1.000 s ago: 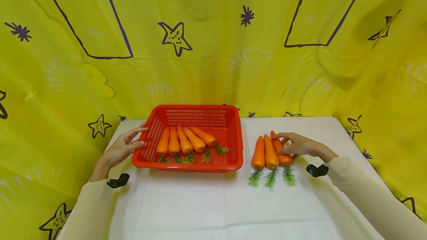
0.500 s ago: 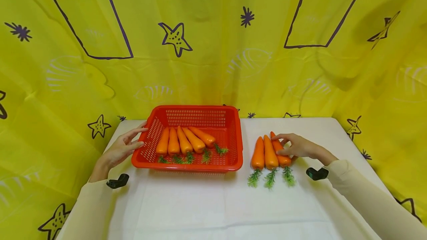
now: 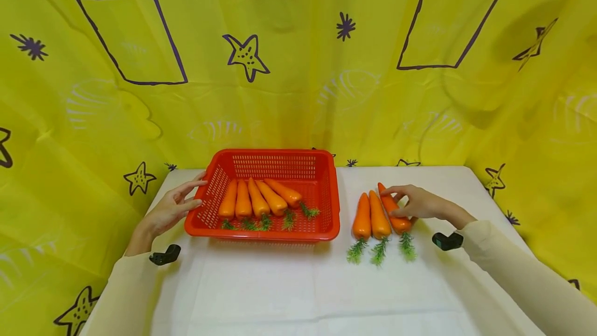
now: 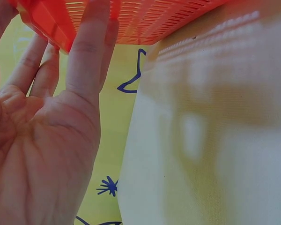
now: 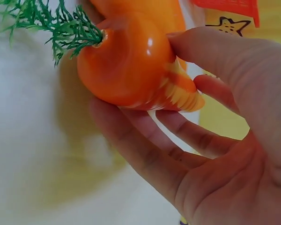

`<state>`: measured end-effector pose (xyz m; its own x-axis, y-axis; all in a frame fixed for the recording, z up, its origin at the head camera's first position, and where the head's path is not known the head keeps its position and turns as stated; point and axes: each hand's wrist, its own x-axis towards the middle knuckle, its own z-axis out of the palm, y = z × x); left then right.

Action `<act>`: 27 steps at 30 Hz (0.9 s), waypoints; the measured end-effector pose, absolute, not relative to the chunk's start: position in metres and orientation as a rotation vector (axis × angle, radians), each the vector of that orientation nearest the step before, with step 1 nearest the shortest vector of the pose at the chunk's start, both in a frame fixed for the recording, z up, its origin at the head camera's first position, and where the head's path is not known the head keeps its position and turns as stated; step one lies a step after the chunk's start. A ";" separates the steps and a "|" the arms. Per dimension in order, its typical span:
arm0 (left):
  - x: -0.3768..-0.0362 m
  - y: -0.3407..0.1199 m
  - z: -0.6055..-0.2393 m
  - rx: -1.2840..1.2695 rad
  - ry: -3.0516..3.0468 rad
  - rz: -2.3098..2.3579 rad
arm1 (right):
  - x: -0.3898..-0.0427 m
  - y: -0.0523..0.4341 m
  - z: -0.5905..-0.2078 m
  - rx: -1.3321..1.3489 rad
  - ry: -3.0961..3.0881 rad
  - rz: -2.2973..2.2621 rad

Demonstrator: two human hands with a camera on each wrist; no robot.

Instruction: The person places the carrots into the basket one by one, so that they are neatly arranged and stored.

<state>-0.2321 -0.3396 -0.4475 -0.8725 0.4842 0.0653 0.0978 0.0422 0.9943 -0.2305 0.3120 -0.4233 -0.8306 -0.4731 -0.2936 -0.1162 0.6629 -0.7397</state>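
- Right hand (image 3: pixel 416 204), right of centre: curling thumb and fingers around the rightmost carrot (image 3: pixel 394 210) of three lying on the white table (image 3: pixel 298 284).
- Left hand (image 3: pixel 170 210), left of centre: resting straight fingers against the red basket (image 3: pixel 326 191) wall, gripping nothing.
- Basket carrots (image 3: pixel 258 198): lying side by side, five in all.

Rightmost carrot (image 3: pixel 394 211) — partly hidden under the right hand (image 3: pixel 416 203).

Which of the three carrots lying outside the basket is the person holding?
The rightmost carrot of the row: the right hand curls its fingers and thumb around it, while the other two carrots beside it lie untouched.
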 end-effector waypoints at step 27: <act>-0.231 -0.340 -0.447 0.612 2.021 1.912 | -0.234 0.314 -0.333 -0.585 2.462 -1.038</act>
